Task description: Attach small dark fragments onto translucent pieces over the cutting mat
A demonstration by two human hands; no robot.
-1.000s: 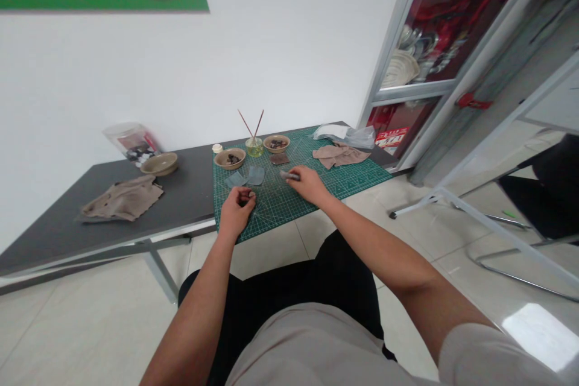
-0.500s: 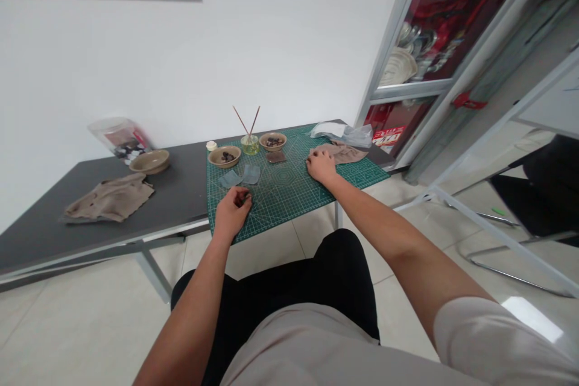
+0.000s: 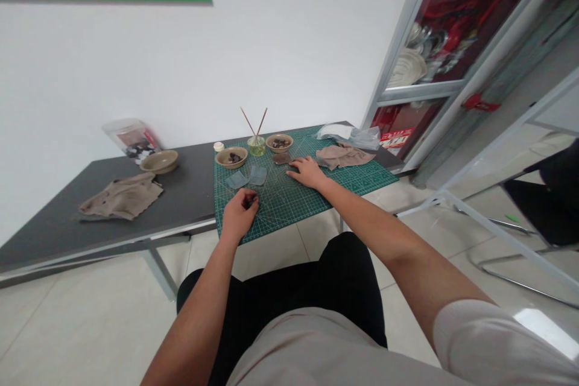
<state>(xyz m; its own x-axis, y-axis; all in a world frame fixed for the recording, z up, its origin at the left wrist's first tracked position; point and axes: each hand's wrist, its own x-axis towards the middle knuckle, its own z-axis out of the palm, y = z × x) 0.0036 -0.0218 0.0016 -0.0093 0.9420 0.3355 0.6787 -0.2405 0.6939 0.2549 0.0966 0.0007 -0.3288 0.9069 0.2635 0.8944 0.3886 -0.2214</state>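
Observation:
My left hand [image 3: 240,212] is closed in a pinch at the front left of the green cutting mat [image 3: 289,199]. A small dark piece shows at its fingertips, too small to name. Just beyond it lie two bluish-grey translucent sheets, a left sheet [image 3: 237,180] and a right sheet [image 3: 258,175]. My right hand [image 3: 309,172] is open over the mat, fingers stretched to the left. Its fingertips are close to a flat brown square piece [image 3: 281,158]; I cannot tell whether they touch. A crumpled brown cloth [image 3: 347,156] lies to the right of that hand.
Behind the sheets stand a left bowl [image 3: 245,161] and a right bowl [image 3: 268,143] with dark pieces, and a glass jar [image 3: 257,146] holding two thin sticks. A plastic bag [image 3: 367,137] lies back right. Further left are another cloth [image 3: 122,196], a bowl [image 3: 159,161] and a clear tub [image 3: 131,137].
My right hand has left the brown cloth and moved left toward the brown square piece, its fingers now stretched out. My left hand stays pinched near the sheets. The view has shifted slightly.

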